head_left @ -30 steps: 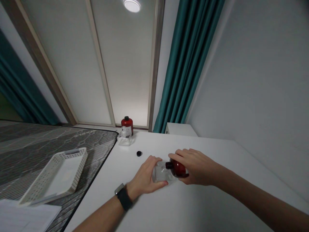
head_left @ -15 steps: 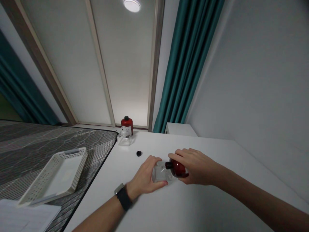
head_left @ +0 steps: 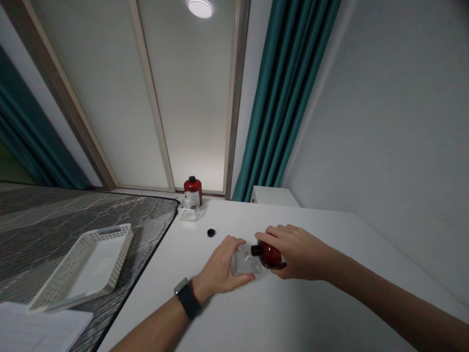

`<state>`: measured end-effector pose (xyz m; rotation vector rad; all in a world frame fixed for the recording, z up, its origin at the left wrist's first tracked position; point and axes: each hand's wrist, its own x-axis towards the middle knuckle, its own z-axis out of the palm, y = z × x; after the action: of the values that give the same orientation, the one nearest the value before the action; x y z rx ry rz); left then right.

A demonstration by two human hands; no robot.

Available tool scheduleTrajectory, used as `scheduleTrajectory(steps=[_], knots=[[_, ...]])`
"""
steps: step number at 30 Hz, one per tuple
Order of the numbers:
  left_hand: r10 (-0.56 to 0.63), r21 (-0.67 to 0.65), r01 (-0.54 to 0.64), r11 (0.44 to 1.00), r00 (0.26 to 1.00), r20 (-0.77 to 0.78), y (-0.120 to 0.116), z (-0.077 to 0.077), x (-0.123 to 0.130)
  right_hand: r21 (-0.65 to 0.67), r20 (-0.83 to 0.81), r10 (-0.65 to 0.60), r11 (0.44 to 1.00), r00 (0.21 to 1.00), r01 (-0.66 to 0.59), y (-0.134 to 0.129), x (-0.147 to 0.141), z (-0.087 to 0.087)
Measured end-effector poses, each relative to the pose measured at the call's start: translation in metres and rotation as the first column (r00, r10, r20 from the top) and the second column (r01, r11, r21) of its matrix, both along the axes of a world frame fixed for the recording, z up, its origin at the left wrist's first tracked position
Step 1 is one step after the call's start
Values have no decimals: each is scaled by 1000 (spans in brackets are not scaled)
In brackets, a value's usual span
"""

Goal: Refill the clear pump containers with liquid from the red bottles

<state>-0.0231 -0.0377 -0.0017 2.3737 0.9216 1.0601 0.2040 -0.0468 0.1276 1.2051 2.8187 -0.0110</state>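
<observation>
Watch (head_left: 187, 299) sits just behind the left hand (head_left: 222, 269). That hand is curled around a clear box (head_left: 242, 263). The right hand (head_left: 296, 253) is wrapped around a red bottle (head_left: 271, 255), tipped over so its dark neck points left over the box. A black cap (head_left: 211, 233) lies a bit past the left hand. A white basket (head_left: 119, 256) is well left of that hand. Far past it, a second red bottle (head_left: 192, 186) stands behind a second clear box (head_left: 188, 214).

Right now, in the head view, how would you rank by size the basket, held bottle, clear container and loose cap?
1. White basket
2. Clear container and red bottle: unsure, both partly covered
3. Black cap
</observation>
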Motion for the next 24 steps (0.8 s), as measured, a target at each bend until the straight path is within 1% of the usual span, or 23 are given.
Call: scheduleTrajectory(steps=[12,24], knots=[[5,3,-5,1000,1000,4,-1,2,0,-5,3,7,1000,1000,-7,1,-1,2],[4,7,-4,1000,1000,5,-2,3,-1,-1,-1,29,1000,1000,-29,3,0,0]])
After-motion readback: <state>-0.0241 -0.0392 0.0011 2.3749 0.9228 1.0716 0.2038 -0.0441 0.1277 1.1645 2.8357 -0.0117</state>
